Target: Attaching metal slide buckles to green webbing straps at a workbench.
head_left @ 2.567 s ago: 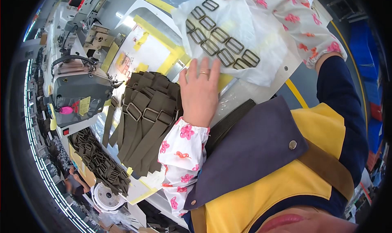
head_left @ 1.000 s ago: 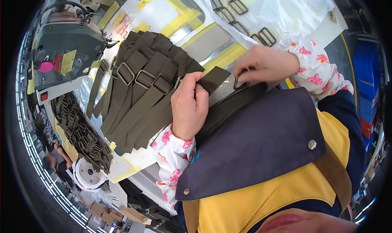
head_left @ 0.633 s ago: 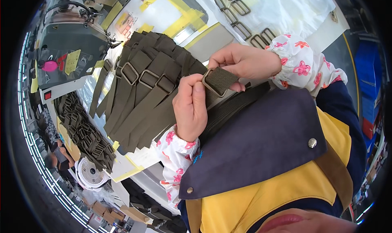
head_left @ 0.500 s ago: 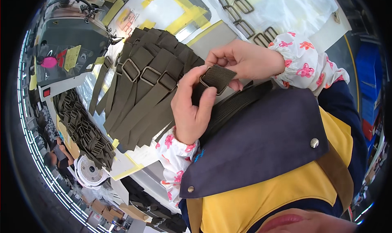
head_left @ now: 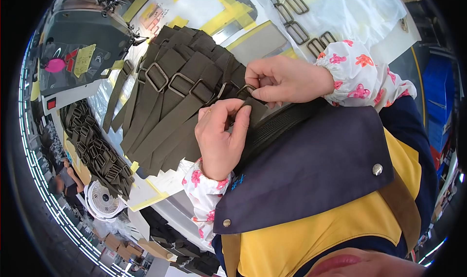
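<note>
Over the desk's near edge, your left grip pinches the strap end; just beyond it, your right grip pinches the buckle.

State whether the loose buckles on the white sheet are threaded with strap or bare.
Bare: the loose buckles lie with the white sheet showing through their openings. Parts cut off at the top edge: cannot tell.

Grey floor, 1 yellow line, rows of white lights
</note>
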The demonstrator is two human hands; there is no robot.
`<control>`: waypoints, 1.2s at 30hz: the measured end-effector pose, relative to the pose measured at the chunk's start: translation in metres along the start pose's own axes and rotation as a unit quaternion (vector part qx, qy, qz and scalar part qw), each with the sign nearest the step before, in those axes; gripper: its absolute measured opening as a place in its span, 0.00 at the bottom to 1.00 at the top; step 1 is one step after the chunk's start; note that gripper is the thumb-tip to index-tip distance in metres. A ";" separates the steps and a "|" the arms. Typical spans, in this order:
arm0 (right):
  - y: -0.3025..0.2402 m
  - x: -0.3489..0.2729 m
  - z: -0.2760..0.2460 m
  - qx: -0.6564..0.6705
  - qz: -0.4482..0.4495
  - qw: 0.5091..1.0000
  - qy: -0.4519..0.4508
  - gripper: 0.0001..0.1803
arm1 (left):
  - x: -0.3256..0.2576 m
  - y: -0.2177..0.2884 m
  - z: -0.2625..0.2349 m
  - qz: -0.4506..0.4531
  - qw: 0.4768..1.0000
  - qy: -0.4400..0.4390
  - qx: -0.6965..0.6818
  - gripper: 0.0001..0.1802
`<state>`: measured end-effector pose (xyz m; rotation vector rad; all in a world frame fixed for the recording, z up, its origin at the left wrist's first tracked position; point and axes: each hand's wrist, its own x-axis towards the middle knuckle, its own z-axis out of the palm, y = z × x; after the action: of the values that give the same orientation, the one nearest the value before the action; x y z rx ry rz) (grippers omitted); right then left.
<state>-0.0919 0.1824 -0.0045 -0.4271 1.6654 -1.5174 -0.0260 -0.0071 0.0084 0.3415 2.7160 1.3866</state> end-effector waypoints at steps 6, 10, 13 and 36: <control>-0.002 -0.008 0.006 -0.025 -0.034 0.999 -0.010 0.06 | -0.001 -0.003 0.006 -0.034 0.999 0.035 -0.025 0.05; 0.002 -0.010 0.005 -0.003 -0.038 0.999 -0.038 0.07 | 0.000 0.001 0.004 -0.037 0.998 0.015 -0.049 0.11; 0.004 -0.010 0.006 -0.001 -0.024 0.998 -0.065 0.07 | 0.001 0.002 0.002 -0.034 0.995 -0.052 -0.072 0.16; -0.067 0.022 -0.037 0.019 -0.210 0.973 0.088 0.11 | 0.006 -0.075 -0.152 -0.110 0.975 0.111 0.157 0.13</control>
<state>-0.1509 0.1765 0.0488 -0.6740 1.7540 -1.9407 -0.0690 -0.1684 0.0376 -0.1067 3.0429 0.9919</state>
